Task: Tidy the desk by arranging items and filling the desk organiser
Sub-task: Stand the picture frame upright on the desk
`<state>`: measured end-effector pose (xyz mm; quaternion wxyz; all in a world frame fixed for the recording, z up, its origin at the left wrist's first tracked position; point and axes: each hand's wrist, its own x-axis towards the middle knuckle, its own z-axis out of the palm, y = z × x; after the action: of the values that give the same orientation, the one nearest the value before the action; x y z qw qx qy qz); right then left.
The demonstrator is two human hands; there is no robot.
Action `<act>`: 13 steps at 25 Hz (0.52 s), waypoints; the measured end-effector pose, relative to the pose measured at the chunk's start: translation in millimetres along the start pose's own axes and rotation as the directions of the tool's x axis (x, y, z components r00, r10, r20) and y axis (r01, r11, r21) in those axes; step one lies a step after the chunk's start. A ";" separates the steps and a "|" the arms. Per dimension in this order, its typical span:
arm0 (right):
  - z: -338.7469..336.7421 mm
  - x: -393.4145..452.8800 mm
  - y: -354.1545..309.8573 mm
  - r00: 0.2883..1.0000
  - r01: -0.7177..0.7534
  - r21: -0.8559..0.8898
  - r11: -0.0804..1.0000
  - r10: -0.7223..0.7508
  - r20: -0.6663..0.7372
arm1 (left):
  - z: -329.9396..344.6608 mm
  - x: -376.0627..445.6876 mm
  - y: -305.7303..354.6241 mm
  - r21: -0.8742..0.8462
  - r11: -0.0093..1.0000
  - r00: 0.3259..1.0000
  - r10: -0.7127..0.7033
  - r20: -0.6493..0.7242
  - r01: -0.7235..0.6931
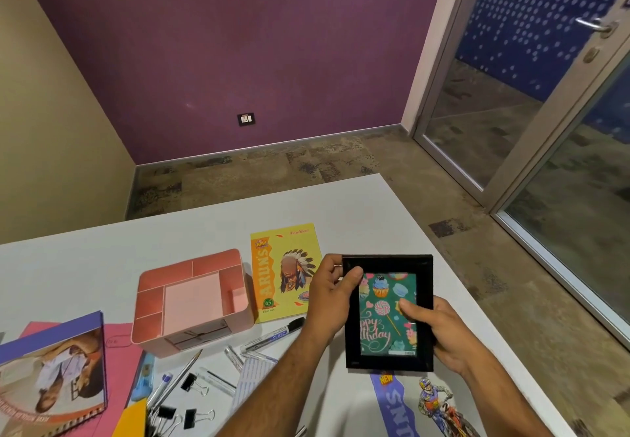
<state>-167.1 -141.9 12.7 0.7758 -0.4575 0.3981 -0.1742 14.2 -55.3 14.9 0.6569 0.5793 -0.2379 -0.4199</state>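
A black picture frame (424,286) with a green birthday card inside is held above the white desk (211,232) at the right. My left hand (332,297) grips its upper left edge, thumb over the front. My right hand (439,329) grips its lower right edge, thumb on the glass. The pink desk organiser (191,300) stands left of the frame, its compartments holding only a pale pink pad. A yellow notebook (286,273) lies between organiser and frame.
A black marker (272,334), pens (177,378), binder clips (194,416) and a lined sheet (249,375) are scattered at the front. A spiral notebook (51,368) on pink folders (119,351) lies at the left. A white notebook (419,406) sits under the frame. The desk edge runs diagonally right.
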 end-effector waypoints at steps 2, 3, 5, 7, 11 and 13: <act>1.2 3.7 2.3 1.000 0.024 -0.046 0.999 -0.024 -0.015 | -2.9 1.1 0.1 0.004 1.000 1.000 -0.004 -0.014 0.004; 1.6 5.8 3.4 0.999 0.035 -0.062 0.997 -0.037 -0.025 | -3.1 1.8 0.9 0.000 1.000 1.000 -0.007 -0.015 0.007; 1.8 8.8 4.1 0.998 0.050 -0.088 0.995 -0.054 -0.042 | -2.0 2.6 4.2 -0.004 1.000 1.000 -0.005 -0.014 0.005; 1.2 11.1 1.3 0.997 0.054 -0.124 0.991 -0.061 -0.053 | -2.0 3.6 7.6 0.000 1.000 1.000 0.011 -0.012 -0.011; -1.8 21.9 -4.1 0.993 0.049 -0.122 0.991 -0.061 -0.096 | -3.6 9.3 9.1 0.036 0.999 1.000 0.025 -0.006 -0.025; -1.6 31.1 -3.2 0.989 0.060 -0.086 0.995 -0.071 -0.129 | -2.1 16.6 10.1 0.033 0.999 1.000 0.026 0.010 -0.026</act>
<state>-148.7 -164.2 0.8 0.7225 -0.4891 0.4399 -0.2129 27.5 -68.1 21.2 0.6514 0.5850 -0.2555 -0.4101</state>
